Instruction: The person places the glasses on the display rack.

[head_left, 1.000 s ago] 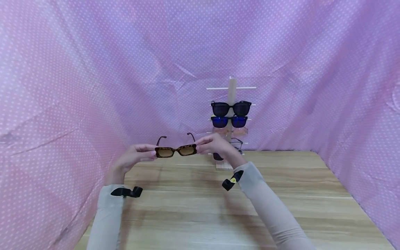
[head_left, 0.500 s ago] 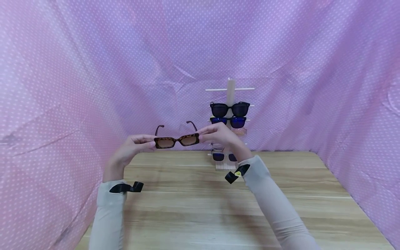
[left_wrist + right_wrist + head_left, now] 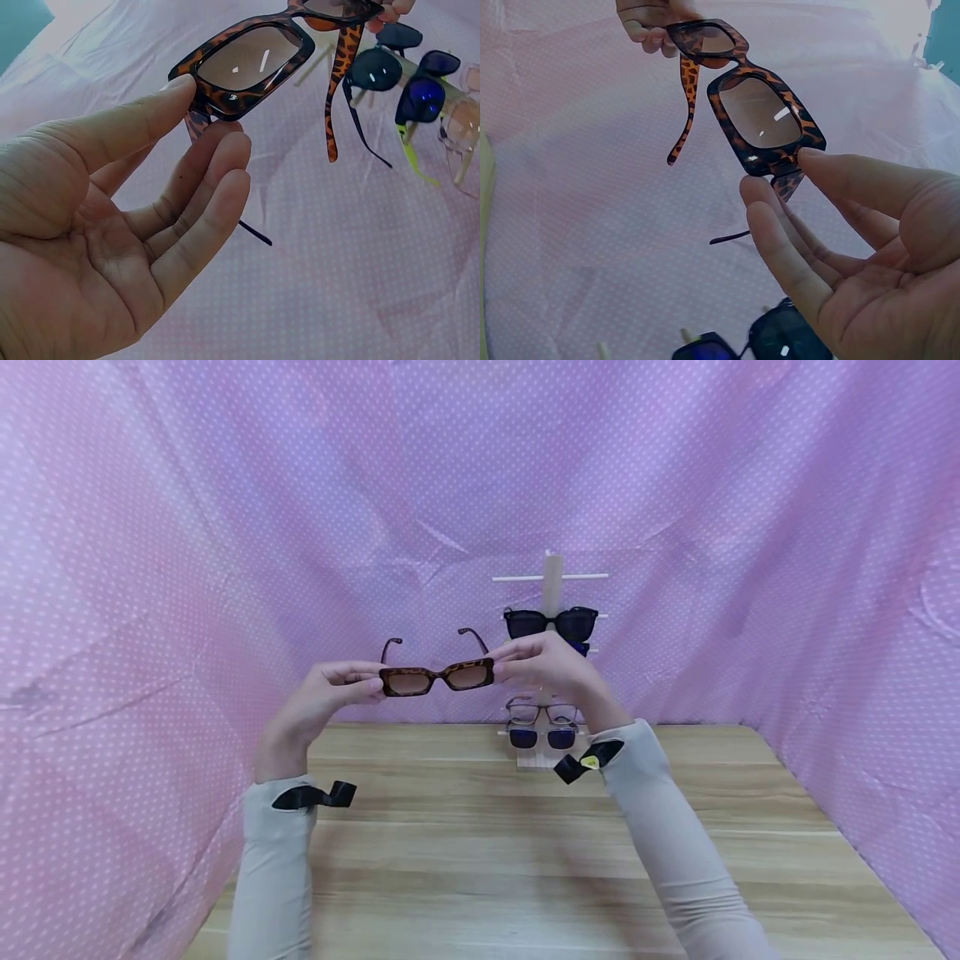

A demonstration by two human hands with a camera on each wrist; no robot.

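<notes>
Tortoiseshell sunglasses (image 3: pixel 437 676) with rectangular brown lenses are held up in the air, their temples unfolded and pointing away from me. My left hand (image 3: pixel 322 702) pinches the left end of the frame between thumb and fingers, as the left wrist view also shows on the near lens rim (image 3: pixel 247 64). At the other end, my right hand (image 3: pixel 558 672) pinches the frame by its hinge corner. Just behind the right hand stands a wooden glasses rack (image 3: pixel 553 585), partly hidden by it. Black sunglasses (image 3: pixel 551 623) hang high on the rack, below a bare top rod (image 3: pixel 585 577).
Lower on the rack hang thin-framed clear glasses (image 3: pixel 542 713) and dark blue-lensed sunglasses (image 3: pixel 542 739). Blue-lensed sunglasses with a yellow-green temple (image 3: pixel 424 101) show in the left wrist view. A wooden table (image 3: pixel 480 860) lies below; pink dotted cloth (image 3: pixel 337 527) surrounds it.
Both hands have raised the tortoiseshell sunglasses and shifted them slightly right, toward the rack. The right hand now covers the middle of the rack; the lower glasses have come into view.
</notes>
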